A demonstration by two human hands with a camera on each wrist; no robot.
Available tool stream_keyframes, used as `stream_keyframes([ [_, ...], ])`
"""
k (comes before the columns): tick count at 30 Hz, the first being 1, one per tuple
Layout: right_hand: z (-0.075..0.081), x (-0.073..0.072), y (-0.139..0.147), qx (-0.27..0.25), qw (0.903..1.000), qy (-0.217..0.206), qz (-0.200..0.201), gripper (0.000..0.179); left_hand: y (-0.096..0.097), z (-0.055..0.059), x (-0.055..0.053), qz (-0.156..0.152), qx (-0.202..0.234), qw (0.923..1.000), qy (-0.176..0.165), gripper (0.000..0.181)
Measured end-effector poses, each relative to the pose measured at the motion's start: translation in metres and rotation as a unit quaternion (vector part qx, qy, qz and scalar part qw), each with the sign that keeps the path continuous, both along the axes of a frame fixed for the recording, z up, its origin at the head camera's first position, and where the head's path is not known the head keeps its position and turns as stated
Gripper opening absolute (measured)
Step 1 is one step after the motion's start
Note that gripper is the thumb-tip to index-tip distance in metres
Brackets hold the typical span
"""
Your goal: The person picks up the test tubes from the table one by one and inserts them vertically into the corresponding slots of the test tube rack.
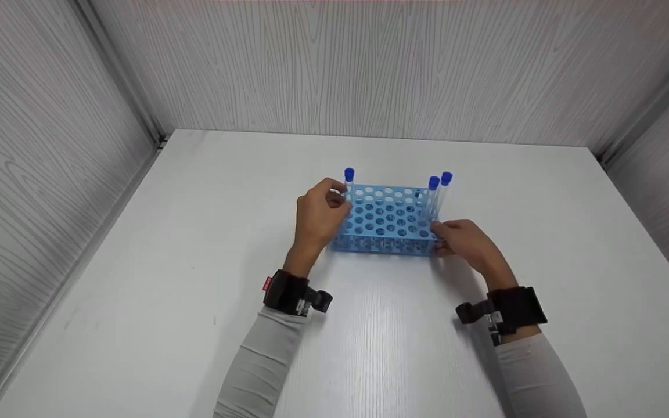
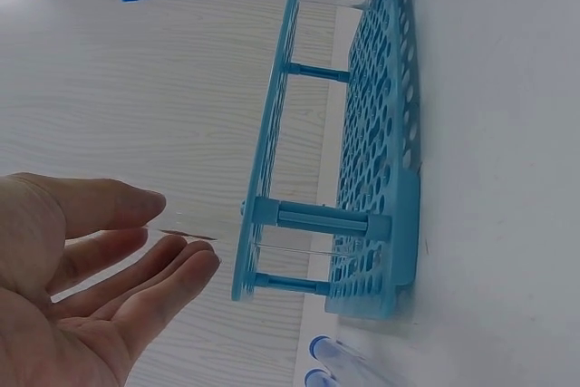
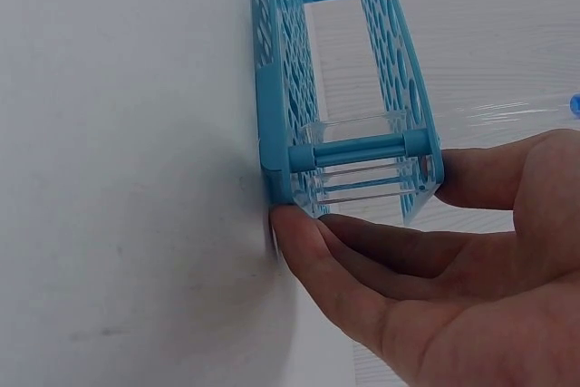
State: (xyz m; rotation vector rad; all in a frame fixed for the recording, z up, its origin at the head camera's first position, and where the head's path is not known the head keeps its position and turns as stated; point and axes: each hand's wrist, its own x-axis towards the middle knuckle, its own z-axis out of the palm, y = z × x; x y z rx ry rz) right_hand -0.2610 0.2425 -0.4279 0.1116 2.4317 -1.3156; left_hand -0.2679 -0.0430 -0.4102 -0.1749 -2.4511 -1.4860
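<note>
A blue test tube rack (image 1: 385, 236) stands on the table, its top plate full of round holes. At its left end, a clear blue-capped test tube (image 1: 349, 175) stands upright in a hole. My left hand (image 1: 318, 216) pinches this tube below the cap, between thumb and fingertips. My right hand (image 1: 467, 244) grips the right end of the rack, thumb (image 3: 485, 177) at the top plate and fingers (image 3: 313, 246) down by the base. Just above that thumb, two more blue-capped tubes (image 1: 432, 197) (image 1: 443, 188) rise from the rack, the outer one leaning right.
Blue-capped tubes (image 2: 337, 355) lie on the table past the rack's left end, hidden behind my left hand in the head view. White wood-grain panels (image 1: 334, 75) enclose the white table (image 1: 369, 348) at the back and both sides.
</note>
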Motion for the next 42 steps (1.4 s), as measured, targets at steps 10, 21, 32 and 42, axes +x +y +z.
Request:
stream_keyframes([
  [10,-0.001,-0.002,0.001,-0.021,0.9997,-0.011,-0.006,0.059,-0.001,-0.002,-0.001,0.002,-0.004,0.9998,-0.02,0.026],
  [21,0.0,-0.001,0.001,-0.019,0.9998,-0.009,-0.002,0.062,-0.004,0.0,-0.002,0.016,-0.005,0.9992,-0.036,0.027],
  [32,-0.001,0.0,0.0,-0.01,0.9999,-0.011,-0.005,0.061,-0.006,0.001,-0.001,0.025,-0.003,0.9985,-0.048,0.029],
  [42,-0.001,0.0,0.001,-0.016,0.9999,-0.005,-0.004,0.063,-0.011,0.003,-0.002,0.026,-0.005,0.999,-0.035,0.028],
])
